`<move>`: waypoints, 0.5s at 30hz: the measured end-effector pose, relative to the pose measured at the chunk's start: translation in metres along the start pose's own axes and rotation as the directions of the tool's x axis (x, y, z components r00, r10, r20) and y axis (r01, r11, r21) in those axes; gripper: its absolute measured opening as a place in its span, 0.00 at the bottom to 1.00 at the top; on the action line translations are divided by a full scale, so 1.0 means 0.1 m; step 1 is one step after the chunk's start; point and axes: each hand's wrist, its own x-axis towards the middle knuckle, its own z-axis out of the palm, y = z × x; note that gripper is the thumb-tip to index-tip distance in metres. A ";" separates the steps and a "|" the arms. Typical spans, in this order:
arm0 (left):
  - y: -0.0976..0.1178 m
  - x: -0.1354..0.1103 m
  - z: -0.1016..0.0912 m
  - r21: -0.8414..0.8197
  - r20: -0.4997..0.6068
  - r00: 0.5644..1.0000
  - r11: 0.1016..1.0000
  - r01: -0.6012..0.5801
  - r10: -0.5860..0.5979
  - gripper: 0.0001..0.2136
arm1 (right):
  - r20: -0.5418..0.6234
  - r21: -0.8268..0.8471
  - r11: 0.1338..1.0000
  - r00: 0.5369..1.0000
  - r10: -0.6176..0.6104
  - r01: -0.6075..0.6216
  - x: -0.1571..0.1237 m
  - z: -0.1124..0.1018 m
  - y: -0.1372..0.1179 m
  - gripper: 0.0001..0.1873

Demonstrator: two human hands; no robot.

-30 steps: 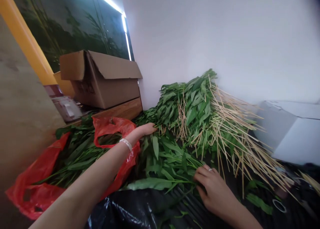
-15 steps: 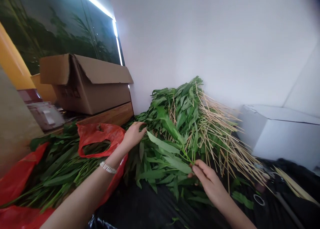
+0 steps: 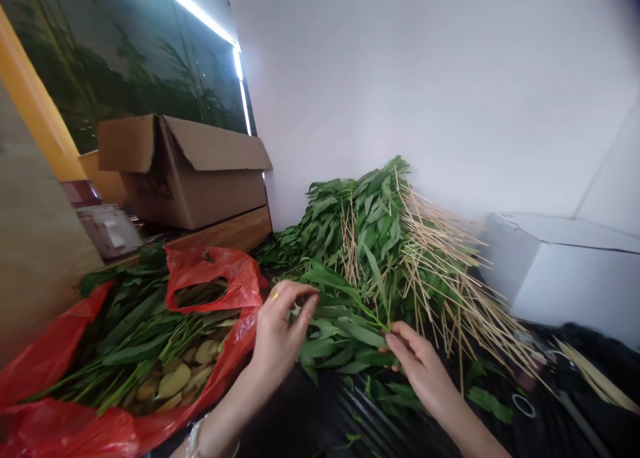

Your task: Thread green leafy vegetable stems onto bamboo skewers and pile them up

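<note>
My right hand [image 3: 417,355] pinches the stem of a leafy green sprig [image 3: 367,305] between thumb and fingers. The sprig's long narrow leaves fan out to the left, above a loose heap of cut leaves [image 3: 333,358]. To the left is my left hand [image 3: 285,321], with a ring and a bracelet. Its thumb and forefinger come together beside the leaves; whatever lies between them, if anything, I cannot make out. Behind both hands rises a big pile of leaf bunches [image 3: 375,225] with thin wooden sticks [image 3: 450,265] poking out to the right.
An open red plastic bag [image 3: 215,261] at left holds leafy stems [image 3: 135,338] and pale round slices [image 3: 175,378]. Beyond it stands a cardboard box [image 3: 195,185]. A white box [image 3: 560,271] is at right. A roll of tape [image 3: 523,405] lies on black sheeting [image 3: 320,425].
My left hand has come back from the far side of the leaves, down and nearer to me, and its fingertips have closed together. My right hand keeps the sprig in nearly the same place.
</note>
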 end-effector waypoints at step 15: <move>-0.20 -0.33 0.16 -0.166 0.027 0.936 0.922 0.350 -0.351 0.08 | -0.050 0.083 0.997 0.999 0.002 0.002 0.01 0.00 0.03 0.23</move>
